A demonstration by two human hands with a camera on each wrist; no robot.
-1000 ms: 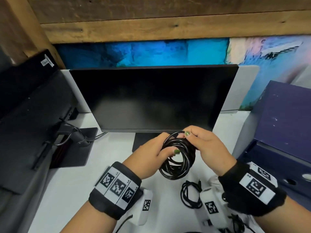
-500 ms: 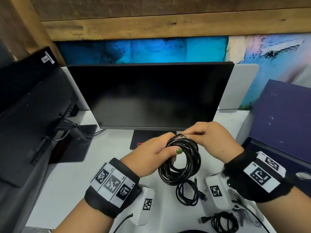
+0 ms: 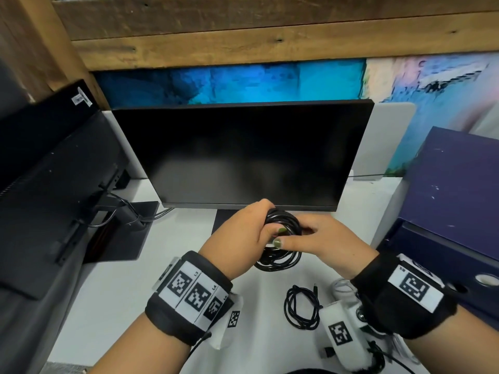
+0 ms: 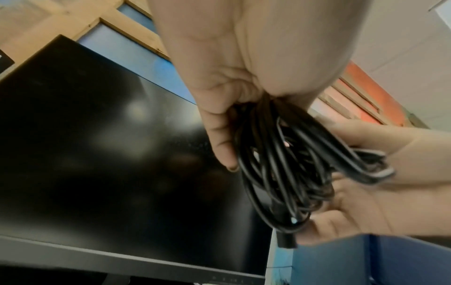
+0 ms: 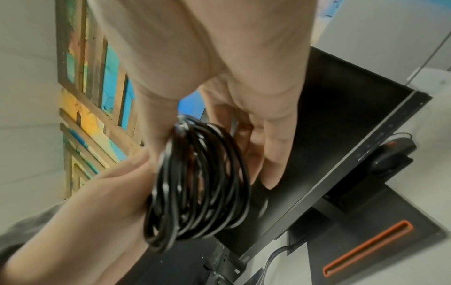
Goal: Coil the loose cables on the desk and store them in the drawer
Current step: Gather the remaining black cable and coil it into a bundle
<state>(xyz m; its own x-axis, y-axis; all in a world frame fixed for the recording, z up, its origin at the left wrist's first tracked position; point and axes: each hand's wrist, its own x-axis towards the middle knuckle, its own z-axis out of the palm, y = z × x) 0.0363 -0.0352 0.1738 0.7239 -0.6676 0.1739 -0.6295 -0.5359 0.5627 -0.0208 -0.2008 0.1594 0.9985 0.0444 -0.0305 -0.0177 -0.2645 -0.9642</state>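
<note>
side monitor [image 3: 48,171]: 9 o'clock, dark, own leads plugged in, not part of the job
main monitor [image 3: 243,157]: 12 o'clock, off
L hand [image 3: 237,233]: centre, fingers curled over the top of the coil, firm grip
coil [image 3: 278,261]: black cable, many loops, held in the air between both hands just above the desk [image 3: 113,279], in front of the monitor foot
R hand [image 3: 329,238]: thumb on the near side of the loops, fingers only lightly bent behind them, pinching the bundle
small cable [image 3: 301,306]: 5 o'clock on the desk, loosely looped
blue box [image 3: 453,190]: 3 o'clock, prob the drawer unit, can't confirm
step: finishing/tidying this coil, approx mid-task, nothing stowed in view
next: secure the tail so the loops don't spring, 1 hand carries to 3 o'clock, other opens the drawer
</note>
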